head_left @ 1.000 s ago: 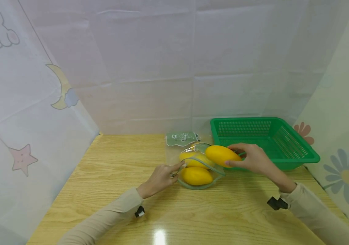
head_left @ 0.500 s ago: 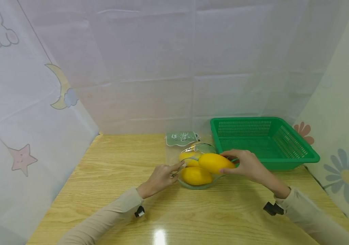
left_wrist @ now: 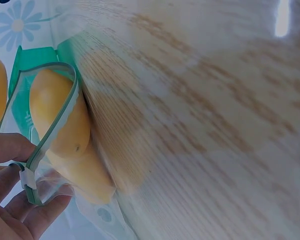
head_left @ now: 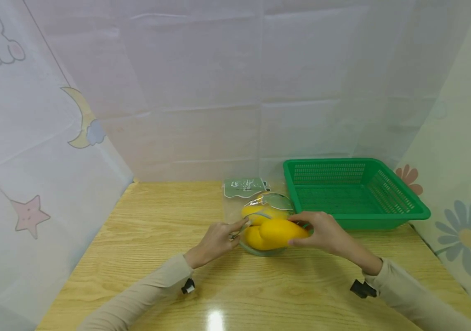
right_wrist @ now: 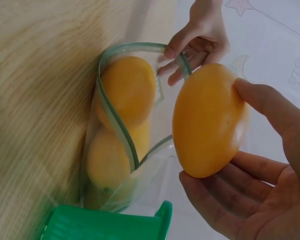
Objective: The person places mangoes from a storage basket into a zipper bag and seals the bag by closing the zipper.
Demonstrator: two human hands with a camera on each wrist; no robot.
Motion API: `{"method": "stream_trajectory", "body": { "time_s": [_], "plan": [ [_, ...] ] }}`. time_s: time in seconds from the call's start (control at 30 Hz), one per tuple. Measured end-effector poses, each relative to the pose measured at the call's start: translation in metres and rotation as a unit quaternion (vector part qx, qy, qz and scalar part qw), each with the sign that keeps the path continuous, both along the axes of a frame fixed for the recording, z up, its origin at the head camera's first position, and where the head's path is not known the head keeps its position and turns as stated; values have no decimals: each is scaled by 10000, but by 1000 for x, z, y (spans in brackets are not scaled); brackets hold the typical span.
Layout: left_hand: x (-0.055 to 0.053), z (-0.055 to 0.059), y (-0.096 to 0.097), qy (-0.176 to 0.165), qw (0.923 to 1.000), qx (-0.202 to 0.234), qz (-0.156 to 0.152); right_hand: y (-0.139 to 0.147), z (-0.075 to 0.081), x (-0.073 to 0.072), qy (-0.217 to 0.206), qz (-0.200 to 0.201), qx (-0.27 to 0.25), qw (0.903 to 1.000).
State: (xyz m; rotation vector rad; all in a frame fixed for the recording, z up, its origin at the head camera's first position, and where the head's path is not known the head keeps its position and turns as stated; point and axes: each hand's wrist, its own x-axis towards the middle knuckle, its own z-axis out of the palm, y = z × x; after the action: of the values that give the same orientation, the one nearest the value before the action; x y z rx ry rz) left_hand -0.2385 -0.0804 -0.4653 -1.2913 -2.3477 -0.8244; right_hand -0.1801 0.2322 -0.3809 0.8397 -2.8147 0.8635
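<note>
A clear zip bag (head_left: pixel 232 209) with a green-edged mouth lies on the table, its mouth spread toward the person. Several yellow mangoes lie inside; one mango (right_wrist: pixel 127 87) shows near the opening in the right wrist view. My left hand (head_left: pixel 218 241) pinches the left corner of the bag's mouth, by a white slider (left_wrist: pixel 27 178). Between the thumb and fingers of my right hand (head_left: pixel 328 236) is another mango (right_wrist: pixel 210 120), held just outside the open mouth in the right wrist view. In the head view it overlaps the mango at the opening.
A green plastic basket (head_left: pixel 355 217) stands right of the bag, close behind my right hand. The wooden table (head_left: pixel 148 202) stretches out to the left and in front. A white printed sheet (head_left: pixel 194 115) hangs along the back.
My right hand has brought the held mango left and down, from beside the basket to the front of the bag's mouth. The left hand has kept its pinch in place.
</note>
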Motion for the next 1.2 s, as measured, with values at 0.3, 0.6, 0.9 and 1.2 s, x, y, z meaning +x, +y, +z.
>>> {"method": "stream_trajectory", "body": {
  "time_s": [0.3, 0.6, 0.9, 1.2],
  "plan": [
    [0, 1, 1, 53, 10000, 43, -13, -10, -9, 1, 7, 190, 8, 9998],
    [-1, 0, 1, 24, 10000, 70, -61, -18, -21, 2, 130, 360, 199, 9991],
    [0, 0, 0, 2, 10000, -18, 26, -29, -30, 4, 290, 442, 394, 9978],
    [0, 0, 0, -46, 10000, -26, 19, -35, -36, 7, 516, 375, 587, 9962]
  ]
}}
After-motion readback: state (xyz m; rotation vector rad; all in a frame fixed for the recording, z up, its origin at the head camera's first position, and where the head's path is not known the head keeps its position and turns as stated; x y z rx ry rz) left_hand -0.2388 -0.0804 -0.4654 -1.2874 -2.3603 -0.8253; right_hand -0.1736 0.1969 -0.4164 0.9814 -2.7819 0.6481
